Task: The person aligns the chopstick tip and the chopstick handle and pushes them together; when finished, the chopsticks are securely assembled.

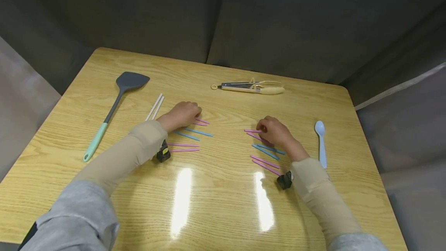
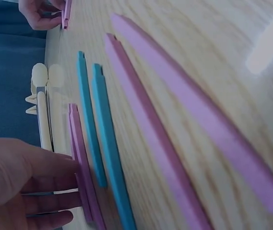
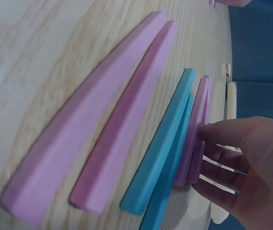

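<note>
My left hand (image 1: 182, 114) is at the farthest pair of pink chopsticks (image 2: 81, 143) in the left group, thumb and fingers pinching them. A blue pair (image 1: 198, 132) and another pink pair (image 1: 184, 150) lie nearer to me, partly under the forearm. On the right, my right hand (image 1: 275, 131) pinches the farthest pink chopsticks (image 3: 195, 136) of a matching group, its thumb against them. Beside it lie blue chopsticks (image 1: 266, 152) and a nearer pink pair (image 1: 265, 162). In the head view the hands partly cover the chopsticks they hold.
White chopsticks (image 1: 155, 105) lie behind my left forearm. A turner with a grey blade (image 1: 130, 80) and mint handle lies far left. Yellow-and-grey tongs (image 1: 249, 87) rest near the back edge. At the right is a light blue spoon (image 1: 321, 142). Dark curtains (image 1: 216, 14) stand behind the table.
</note>
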`<control>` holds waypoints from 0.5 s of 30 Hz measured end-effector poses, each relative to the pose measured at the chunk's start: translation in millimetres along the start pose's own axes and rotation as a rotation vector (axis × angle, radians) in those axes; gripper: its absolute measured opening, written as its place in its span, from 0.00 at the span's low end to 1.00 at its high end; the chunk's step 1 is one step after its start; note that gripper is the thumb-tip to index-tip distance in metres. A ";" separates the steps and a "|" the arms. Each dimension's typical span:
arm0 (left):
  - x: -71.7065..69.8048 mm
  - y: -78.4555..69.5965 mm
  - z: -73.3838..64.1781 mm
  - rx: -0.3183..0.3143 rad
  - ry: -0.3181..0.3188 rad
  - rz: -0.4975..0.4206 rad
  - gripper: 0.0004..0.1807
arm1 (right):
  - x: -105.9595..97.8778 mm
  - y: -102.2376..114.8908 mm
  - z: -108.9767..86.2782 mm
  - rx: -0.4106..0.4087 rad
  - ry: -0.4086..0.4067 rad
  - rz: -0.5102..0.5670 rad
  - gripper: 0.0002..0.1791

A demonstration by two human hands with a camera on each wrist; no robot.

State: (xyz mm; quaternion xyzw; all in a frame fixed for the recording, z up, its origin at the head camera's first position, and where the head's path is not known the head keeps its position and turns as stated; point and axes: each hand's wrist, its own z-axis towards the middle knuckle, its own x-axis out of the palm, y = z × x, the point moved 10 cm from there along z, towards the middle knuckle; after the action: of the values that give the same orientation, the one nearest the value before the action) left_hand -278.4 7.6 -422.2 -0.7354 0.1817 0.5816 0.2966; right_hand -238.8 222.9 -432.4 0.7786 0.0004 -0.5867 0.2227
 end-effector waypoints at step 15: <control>-4.3 3.2 1.6 -0.017 -0.006 -0.048 0.05 | -4.9 -0.8 -2.7 0.023 -0.046 0.001 0.05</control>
State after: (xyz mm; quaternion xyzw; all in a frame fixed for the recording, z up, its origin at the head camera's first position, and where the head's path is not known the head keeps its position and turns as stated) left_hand -282.6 5.9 -419.0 -0.7403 0.1582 0.5778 0.3050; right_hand -238.1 225.8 -427.7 0.7674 -0.0120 -0.6043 0.2142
